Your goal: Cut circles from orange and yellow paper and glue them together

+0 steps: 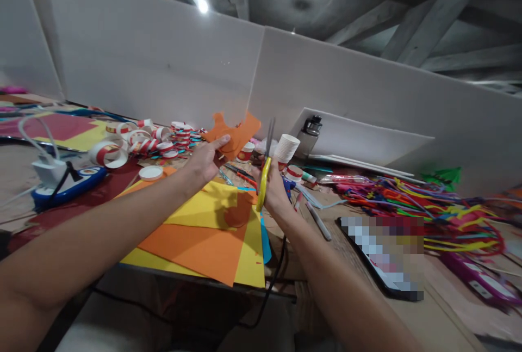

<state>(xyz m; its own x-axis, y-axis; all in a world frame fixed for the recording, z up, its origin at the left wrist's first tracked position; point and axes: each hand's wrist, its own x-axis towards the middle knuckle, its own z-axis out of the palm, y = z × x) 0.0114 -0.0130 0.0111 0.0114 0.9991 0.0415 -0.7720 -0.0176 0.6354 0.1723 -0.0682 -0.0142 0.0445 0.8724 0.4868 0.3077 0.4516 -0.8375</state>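
My left hand is closed on an orange paper piece with a cut-out edge, held up above the table. My right hand grips yellow-handled scissors, blades pointing up beside the orange piece's right edge. Below both hands lie yellow and orange paper sheets stacked on the table, with a small orange cut shape on top.
Rings cut from red-and-white paper cups litter the back left. A stack of paper cups, a dark bottle, pens, a phone and a heap of coloured pipe cleaners lie right. A white charger on a blue power strip sits left. White partition boards wall the back.
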